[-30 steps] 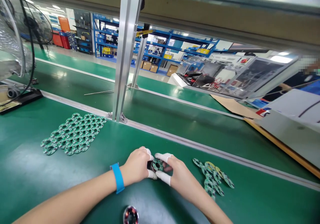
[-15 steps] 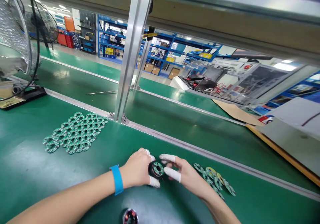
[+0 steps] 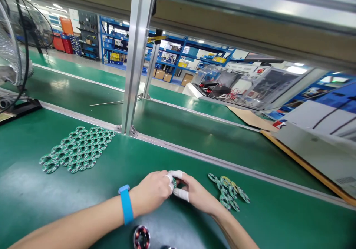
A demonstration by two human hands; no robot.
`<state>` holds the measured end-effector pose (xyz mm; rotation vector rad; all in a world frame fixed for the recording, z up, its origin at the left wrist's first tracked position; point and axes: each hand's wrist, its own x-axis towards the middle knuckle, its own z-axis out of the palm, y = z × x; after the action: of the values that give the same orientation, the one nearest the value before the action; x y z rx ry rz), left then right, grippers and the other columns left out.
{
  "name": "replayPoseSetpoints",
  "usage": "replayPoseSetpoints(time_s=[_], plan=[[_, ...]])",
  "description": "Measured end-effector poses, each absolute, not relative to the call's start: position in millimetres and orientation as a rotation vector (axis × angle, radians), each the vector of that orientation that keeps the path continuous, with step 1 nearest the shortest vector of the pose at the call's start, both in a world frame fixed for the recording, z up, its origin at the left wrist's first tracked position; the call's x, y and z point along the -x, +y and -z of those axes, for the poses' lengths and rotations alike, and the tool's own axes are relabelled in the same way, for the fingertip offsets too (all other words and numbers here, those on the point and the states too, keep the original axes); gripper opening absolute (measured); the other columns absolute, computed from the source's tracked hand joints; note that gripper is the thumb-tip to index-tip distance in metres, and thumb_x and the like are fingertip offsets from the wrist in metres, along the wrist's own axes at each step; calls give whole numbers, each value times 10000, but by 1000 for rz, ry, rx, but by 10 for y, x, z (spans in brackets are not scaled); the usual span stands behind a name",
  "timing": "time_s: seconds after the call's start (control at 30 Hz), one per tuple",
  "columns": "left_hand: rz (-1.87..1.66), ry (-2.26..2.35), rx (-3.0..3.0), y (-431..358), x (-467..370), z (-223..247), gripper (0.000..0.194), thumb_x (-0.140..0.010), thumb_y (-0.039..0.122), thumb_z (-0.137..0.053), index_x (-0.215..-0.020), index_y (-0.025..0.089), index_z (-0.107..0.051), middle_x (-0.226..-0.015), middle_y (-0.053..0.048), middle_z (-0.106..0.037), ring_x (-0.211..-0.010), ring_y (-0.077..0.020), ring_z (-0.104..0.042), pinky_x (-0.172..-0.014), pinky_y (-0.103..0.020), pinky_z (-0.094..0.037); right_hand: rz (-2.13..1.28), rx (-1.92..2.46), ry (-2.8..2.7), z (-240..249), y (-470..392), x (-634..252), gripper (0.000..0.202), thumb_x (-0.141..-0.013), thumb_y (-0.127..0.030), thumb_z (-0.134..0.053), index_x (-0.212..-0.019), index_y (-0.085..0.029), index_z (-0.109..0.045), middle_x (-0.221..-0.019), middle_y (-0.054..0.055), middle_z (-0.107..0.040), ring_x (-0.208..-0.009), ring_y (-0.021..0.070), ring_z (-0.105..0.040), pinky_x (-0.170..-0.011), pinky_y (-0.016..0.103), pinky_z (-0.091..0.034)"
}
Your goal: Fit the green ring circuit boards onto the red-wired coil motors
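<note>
A small green-faced part (image 3: 174,182) is held between the two hands, a little above the tabletop (image 3: 172,226), and most of it is hidden by the fingers. By the left hand (image 3: 152,191) it is gripped from one side, with the fingers curled in closely; the exact placing of that thumb cannot be made out. By the right hand (image 3: 191,191) it is pinched from the other side, with thumb and forefinger parted around its edge and a gap left inside the curl. White finger coverings (image 3: 181,194) are worn on both hands, and a blue wristband (image 3: 127,205) is worn on the left wrist.

Just to the right of the right hand, green ring boards (image 3: 233,192) are scattered in a loose, overlapping group, with a few yellowish rings (image 3: 226,180) among them. Well to the left of the left hand and farther off, many more such boards are laid close together in a slanting block (image 3: 89,145). Nearer the body than the hands, a copper-wound ring (image 3: 135,238) is set on the tabletop. Beyond the hands, the work surface is bordered by a metal rail (image 3: 178,150), from which an upright post (image 3: 135,56) is raised.
</note>
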<state>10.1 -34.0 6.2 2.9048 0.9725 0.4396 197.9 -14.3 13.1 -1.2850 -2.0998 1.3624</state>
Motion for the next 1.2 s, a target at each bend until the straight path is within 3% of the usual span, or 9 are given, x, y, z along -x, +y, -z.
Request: replayPoseSetpoints(time_s=[0.13,0.4,0.73,0.87,0.97,1.07,1.13,1.2], plan=[[-545,912,-2984,-342,-90,-40,178,-850,71,-429,-761,114,-576,-778,-73,-572,-767,-198,-512,-654,-312,-457,-1248,1263,-2030,-29,-213,-1958,373,-752,-338,-566,-1088,-179,-600,-929,77,-578,-821,209,-546,-730,341,-477],[-531,905,-3091,-405,-136,-38,107,-816,93,-518,-758,85,-608,-735,-97,-584,-811,-229,-529,-701,-333,-484,-1064,1307,-1941,77,-258,-1888,311,-700,-264,-580,-991,-188,-658,-755,32,-552,-676,177,-500,-693,331,-461],[-514,937,-2902,-333,-100,-51,171,-820,62,-462,-747,116,-607,-760,-71,-604,-765,-199,-534,-664,-304,-477,-1176,1258,-2019,-23,-225,-1918,349,-761,-338,-566,-1073,-189,-614,-868,65,-578,-824,211,-543,-759,343,-476],[-713,994,-2471,-230,-38,-130,209,-728,61,-530,-879,165,-630,-897,-42,-632,-852,-179,-546,-782,-279,-466,-1272,1242,-1963,-6,-220,-1964,363,-748,-335,-579,-1076,-184,-606,-872,62,-570,-840,216,-545,-756,348,-478],[-805,1106,-2115,-177,15,-189,331,-666,125,-616,-996,157,-611,-998,-55,-611,-936,-191,-538,-853,-282,-447,-1409,1242,-1865,-8,-208,-2002,415,-704,-306,-608,-1097,-175,-589,-866,53,-558,-774,197,-541,-653,312,-488],[-670,1208,-1957,-166,23,-170,497,-583,277,-742,-1028,113,-594,-1013,-94,-587,-957,-232,-524,-852,-323,-444,-1490,1235,-1748,-27,-207,-2000,443,-698,-323,-605,-1113,-174,-566,-834,36,-539,-694,168,-527,-590,292,-488],[-593,1230,-1980,-174,-4,-112,598,-526,386,-793,-1025,119,-600,-993,-91,-586,-936,-246,-514,-827,-342,-441,-1438,1255,-1737,-34,-221,-1970,461,-692,-347,-623,-1113,-173,-555,-835,39,-536,-716,176,-532,-566,277,-488],[-570,1257,-2066,-184,-45,-42,562,-536,461,-789,-973,146,-628,-943,-71,-595,-898,-243,-507,-792,-342,-430,-1320,1300,-1773,-33,-247,-1926,467,-671,-339,-650,-1096,-169,-554,-861,52,-536,-755,190,-538,-536,255,-485]])
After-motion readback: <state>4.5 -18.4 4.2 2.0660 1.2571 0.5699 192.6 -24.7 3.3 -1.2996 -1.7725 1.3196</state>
